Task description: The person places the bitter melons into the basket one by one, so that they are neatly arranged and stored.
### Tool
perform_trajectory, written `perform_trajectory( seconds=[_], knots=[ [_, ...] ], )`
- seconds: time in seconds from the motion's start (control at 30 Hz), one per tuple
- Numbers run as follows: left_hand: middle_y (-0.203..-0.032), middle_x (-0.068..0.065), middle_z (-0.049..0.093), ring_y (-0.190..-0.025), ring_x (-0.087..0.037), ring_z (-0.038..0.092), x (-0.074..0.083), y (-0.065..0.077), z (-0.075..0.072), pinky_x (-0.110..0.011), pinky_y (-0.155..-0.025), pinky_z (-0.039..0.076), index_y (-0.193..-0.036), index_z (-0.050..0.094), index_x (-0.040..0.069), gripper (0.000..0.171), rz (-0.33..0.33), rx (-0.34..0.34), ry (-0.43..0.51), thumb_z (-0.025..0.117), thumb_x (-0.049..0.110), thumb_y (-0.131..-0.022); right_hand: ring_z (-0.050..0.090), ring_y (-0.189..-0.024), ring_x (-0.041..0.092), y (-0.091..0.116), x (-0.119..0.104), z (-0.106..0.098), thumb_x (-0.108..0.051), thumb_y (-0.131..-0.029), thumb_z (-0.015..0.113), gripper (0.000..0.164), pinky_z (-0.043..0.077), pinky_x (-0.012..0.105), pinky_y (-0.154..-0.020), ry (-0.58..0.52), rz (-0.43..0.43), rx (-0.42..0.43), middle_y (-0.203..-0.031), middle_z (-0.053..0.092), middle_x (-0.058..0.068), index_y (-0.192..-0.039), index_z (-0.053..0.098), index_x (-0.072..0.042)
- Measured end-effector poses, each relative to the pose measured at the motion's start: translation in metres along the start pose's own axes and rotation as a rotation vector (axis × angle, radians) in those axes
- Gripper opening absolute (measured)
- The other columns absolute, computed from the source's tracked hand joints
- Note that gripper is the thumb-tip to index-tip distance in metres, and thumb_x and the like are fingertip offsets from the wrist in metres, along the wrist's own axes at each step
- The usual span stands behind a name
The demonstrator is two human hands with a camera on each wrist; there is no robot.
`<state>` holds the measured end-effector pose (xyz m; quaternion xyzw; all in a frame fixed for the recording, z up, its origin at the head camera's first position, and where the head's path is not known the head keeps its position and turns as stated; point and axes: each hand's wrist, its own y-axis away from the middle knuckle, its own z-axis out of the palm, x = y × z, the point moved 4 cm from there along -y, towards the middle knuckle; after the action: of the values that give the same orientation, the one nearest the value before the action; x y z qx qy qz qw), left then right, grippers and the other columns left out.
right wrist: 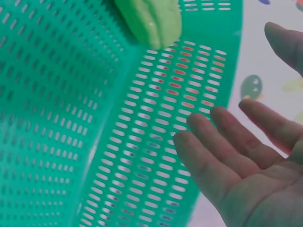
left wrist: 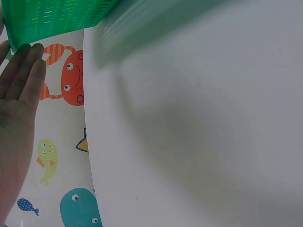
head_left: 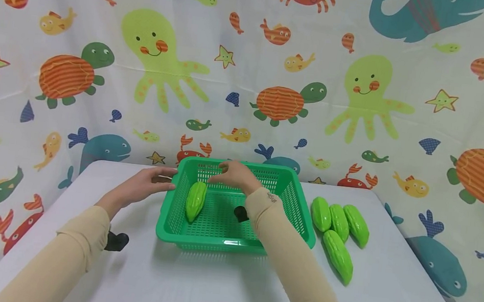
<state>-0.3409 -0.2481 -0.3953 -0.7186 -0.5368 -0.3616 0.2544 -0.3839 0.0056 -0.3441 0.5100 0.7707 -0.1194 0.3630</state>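
A green plastic basket stands in the middle of the table. Inside it, near the left wall, lies one glossy green ridged bitter gourd, whose end also shows in the right wrist view. My right hand hovers over the basket's back part, fingers apart and nothing held. At the basket's left rim is my left hand; its thumb and fingertips are at or touching the rim. The left wrist view shows those fingers nearly straight beside the basket corner.
Several more green bitter gourds lie on the white table to the right of the basket. A curtain printed with sea animals hangs behind and beside the table. Small black devices sit at both wrists.
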Motion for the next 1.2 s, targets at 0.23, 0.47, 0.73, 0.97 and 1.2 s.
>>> perform_trajectory(
  seconds=[0.23, 0.47, 0.73, 0.97, 1.2],
  knots=[
    [-0.147, -0.02, 0.044, -0.133, -0.04, 0.044, -0.001, 0.002, 0.0, -0.057, -0.104, 0.041, -0.149, 0.039, 0.007, 0.071, 0.004, 0.0, 0.013, 0.064, 0.043, -0.094, 0.045, -0.132, 0.033, 0.013, -0.001, -0.015, -0.038, -0.09, 0.07, 0.071, 0.042, 0.05, -0.103, -0.05, 0.008, 0.045, -0.148, 0.045, 0.013, -0.148, 0.041, -0.011],
    [-0.147, -0.02, 0.044, -0.133, -0.04, 0.044, -0.001, 0.004, 0.0, -0.057, -0.104, 0.041, -0.149, 0.038, 0.007, 0.071, 0.0, 0.004, 0.013, 0.064, 0.043, -0.094, 0.041, -0.135, 0.03, 0.024, 0.005, -0.031, -0.04, -0.09, 0.07, 0.071, 0.041, 0.051, -0.105, -0.07, 0.009, 0.082, -0.15, 0.042, 0.008, -0.15, 0.038, -0.019],
    [-0.146, -0.02, 0.044, -0.133, -0.04, 0.044, -0.001, 0.003, -0.002, -0.057, -0.104, 0.041, -0.149, 0.038, 0.006, 0.069, 0.003, 0.003, 0.014, 0.063, 0.042, -0.095, 0.044, -0.134, 0.027, 0.044, 0.012, -0.053, -0.041, -0.089, 0.07, 0.072, 0.043, 0.048, -0.103, -0.072, -0.03, 0.133, -0.15, 0.042, 0.005, -0.15, 0.038, -0.02],
    [-0.147, -0.02, 0.044, -0.133, -0.04, 0.044, -0.001, 0.003, -0.002, -0.057, -0.105, 0.04, -0.149, 0.038, 0.007, 0.07, 0.002, 0.002, 0.022, 0.063, 0.043, -0.094, 0.044, -0.135, 0.026, 0.06, 0.028, -0.065, -0.043, -0.09, 0.069, 0.073, 0.043, 0.049, -0.104, -0.099, -0.031, 0.143, -0.151, 0.041, 0.004, -0.151, 0.036, -0.021],
    [-0.146, -0.019, 0.044, -0.133, -0.04, 0.044, -0.002, -0.001, -0.001, -0.056, -0.104, 0.041, -0.149, 0.039, 0.007, 0.071, 0.008, -0.001, 0.02, 0.063, 0.044, -0.094, 0.042, -0.136, 0.028, 0.085, 0.043, -0.079, -0.045, -0.09, 0.069, 0.074, 0.041, 0.05, -0.106, -0.088, -0.043, 0.169, -0.15, 0.042, 0.005, -0.151, 0.036, -0.018]
  ],
)
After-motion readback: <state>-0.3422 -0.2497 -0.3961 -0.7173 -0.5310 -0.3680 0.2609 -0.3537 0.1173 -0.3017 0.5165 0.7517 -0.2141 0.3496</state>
